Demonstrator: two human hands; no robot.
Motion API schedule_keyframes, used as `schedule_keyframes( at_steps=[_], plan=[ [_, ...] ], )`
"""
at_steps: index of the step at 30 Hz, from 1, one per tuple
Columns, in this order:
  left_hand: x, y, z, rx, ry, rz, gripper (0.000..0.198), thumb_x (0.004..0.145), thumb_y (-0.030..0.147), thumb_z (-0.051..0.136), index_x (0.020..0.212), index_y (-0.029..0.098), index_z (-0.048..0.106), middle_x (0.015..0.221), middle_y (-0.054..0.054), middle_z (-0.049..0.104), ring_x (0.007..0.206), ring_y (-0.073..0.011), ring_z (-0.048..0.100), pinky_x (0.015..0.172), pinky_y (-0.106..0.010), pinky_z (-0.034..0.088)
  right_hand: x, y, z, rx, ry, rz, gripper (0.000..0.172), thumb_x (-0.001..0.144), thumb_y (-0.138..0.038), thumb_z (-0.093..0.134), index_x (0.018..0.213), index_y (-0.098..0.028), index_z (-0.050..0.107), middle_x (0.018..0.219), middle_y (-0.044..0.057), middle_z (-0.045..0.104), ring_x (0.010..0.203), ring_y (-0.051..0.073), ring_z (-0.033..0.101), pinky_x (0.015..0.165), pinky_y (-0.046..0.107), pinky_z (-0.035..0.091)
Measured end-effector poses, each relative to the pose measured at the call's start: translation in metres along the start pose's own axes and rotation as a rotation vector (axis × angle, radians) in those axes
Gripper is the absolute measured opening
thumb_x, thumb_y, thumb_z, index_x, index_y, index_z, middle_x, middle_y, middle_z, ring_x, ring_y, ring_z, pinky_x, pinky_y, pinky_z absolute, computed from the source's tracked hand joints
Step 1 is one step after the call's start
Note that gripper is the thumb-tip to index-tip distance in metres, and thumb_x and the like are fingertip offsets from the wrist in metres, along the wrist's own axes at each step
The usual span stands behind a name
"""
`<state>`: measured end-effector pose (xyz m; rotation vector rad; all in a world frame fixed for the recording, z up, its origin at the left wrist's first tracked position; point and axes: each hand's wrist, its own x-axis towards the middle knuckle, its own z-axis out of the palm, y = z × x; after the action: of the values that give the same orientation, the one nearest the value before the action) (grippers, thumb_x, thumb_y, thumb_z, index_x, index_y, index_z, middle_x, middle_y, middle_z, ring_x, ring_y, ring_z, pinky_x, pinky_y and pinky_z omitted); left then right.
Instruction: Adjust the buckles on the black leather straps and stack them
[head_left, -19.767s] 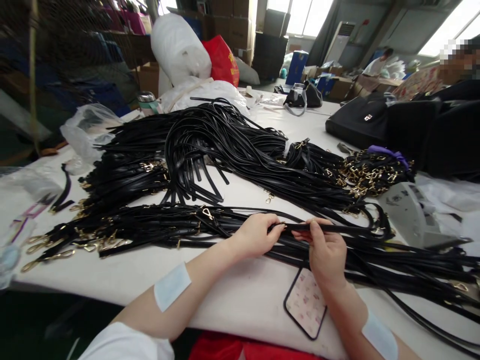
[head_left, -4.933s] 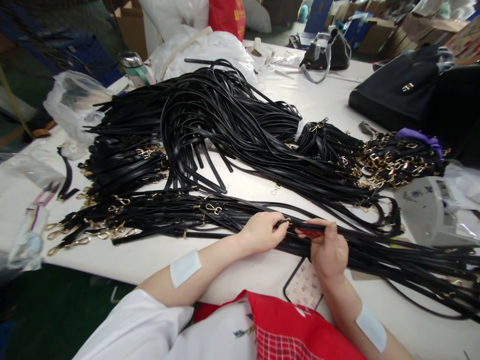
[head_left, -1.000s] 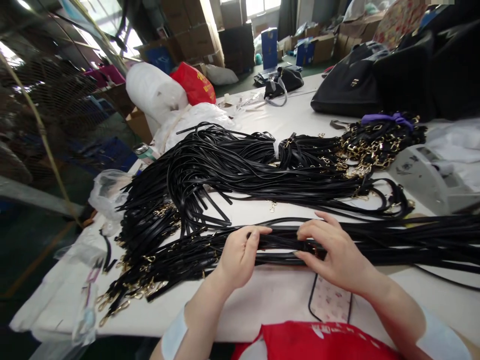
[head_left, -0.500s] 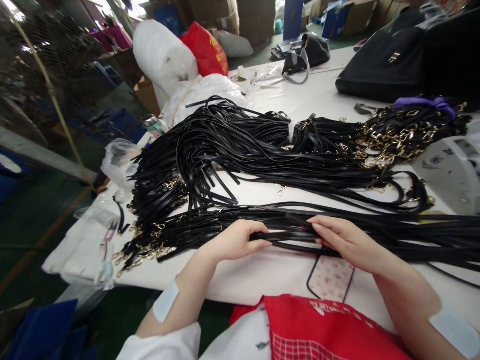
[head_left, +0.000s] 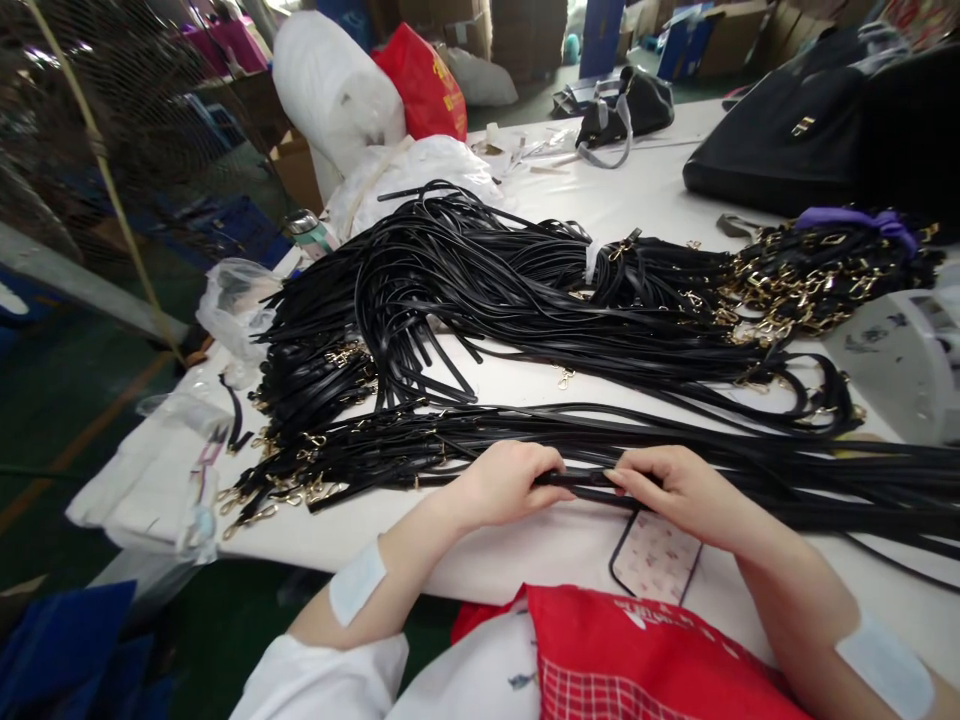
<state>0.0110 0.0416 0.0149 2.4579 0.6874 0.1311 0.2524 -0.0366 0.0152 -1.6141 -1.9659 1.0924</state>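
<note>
My left hand [head_left: 504,485] and my right hand [head_left: 679,492] both pinch one thin black strap [head_left: 581,479] at the near edge of the white table [head_left: 525,545]. The strap runs between my fingertips, a short gap apart. Behind it lies a row of black straps with gold clasps [head_left: 360,455], stretching left and right. A big heap of black straps [head_left: 480,280] fills the middle of the table. A phone in a patterned case [head_left: 656,555] lies partly under my right hand.
A bundle of straps with gold hooks and a purple tie [head_left: 825,265] sits at the right, a black handbag [head_left: 780,150] behind it. White and red bags [head_left: 360,90] stand at the far left, a clear plastic bag [head_left: 232,305] at the left edge. A white device [head_left: 900,360] is at right.
My hands have drawn closer together on the strap and my right fingers have closed from a flat reach into a pinch. The view has shifted slightly.
</note>
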Motion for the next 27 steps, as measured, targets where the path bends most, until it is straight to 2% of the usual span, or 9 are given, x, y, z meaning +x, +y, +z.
schedule_keyframes(
  at_steps=[4, 9, 20, 27],
  plan=[
    [0.005, 0.0, 0.002, 0.174, 0.098, 0.021, 0.031, 0.091, 0.049, 0.057, 0.092, 0.018, 0.065, 0.084, -0.004, 0.071, 0.077, -0.0184, 0.066, 0.068, -0.026, 0.046, -0.001, 0.001, -0.003, 0.024, 0.065, 0.038, 0.041, 0.094, -0.045, 0.047, 0.067, -0.018, 0.062, 0.062, -0.001, 0.06, 0.06, 0.013, 0.051, 0.057, 0.024, 0.037],
    [0.009, 0.006, 0.011, 0.293, 0.046, 0.07, 0.039, 0.095, 0.052, 0.047, 0.083, 0.017, 0.061, 0.079, -0.003, 0.07, 0.074, -0.0185, 0.066, 0.064, -0.027, 0.047, 0.0, -0.001, -0.003, 0.029, 0.04, 0.062, 0.041, 0.092, -0.046, 0.05, 0.069, -0.016, 0.067, 0.064, 0.001, 0.061, 0.062, 0.013, 0.052, 0.057, 0.024, 0.036],
    [0.02, 0.021, 0.027, 0.314, 0.036, 0.071, 0.044, 0.097, 0.053, 0.038, 0.082, 0.016, 0.057, 0.073, -0.005, 0.067, 0.071, -0.0216, 0.068, 0.062, -0.029, 0.049, 0.004, -0.005, -0.003, 0.129, -0.023, 0.031, 0.038, 0.089, -0.044, 0.054, 0.066, -0.015, 0.064, 0.061, 0.001, 0.056, 0.061, 0.013, 0.048, 0.057, 0.024, 0.036],
    [0.022, 0.026, 0.016, 0.282, 0.021, 0.121, 0.043, 0.097, 0.052, 0.041, 0.08, 0.016, 0.057, 0.075, -0.004, 0.068, 0.072, -0.0205, 0.069, 0.061, -0.028, 0.048, 0.002, -0.011, -0.009, 0.181, -0.039, 0.044, 0.034, 0.084, -0.038, 0.059, 0.059, -0.015, 0.057, 0.056, -0.002, 0.049, 0.057, 0.011, 0.042, 0.053, 0.023, 0.033]
  ],
)
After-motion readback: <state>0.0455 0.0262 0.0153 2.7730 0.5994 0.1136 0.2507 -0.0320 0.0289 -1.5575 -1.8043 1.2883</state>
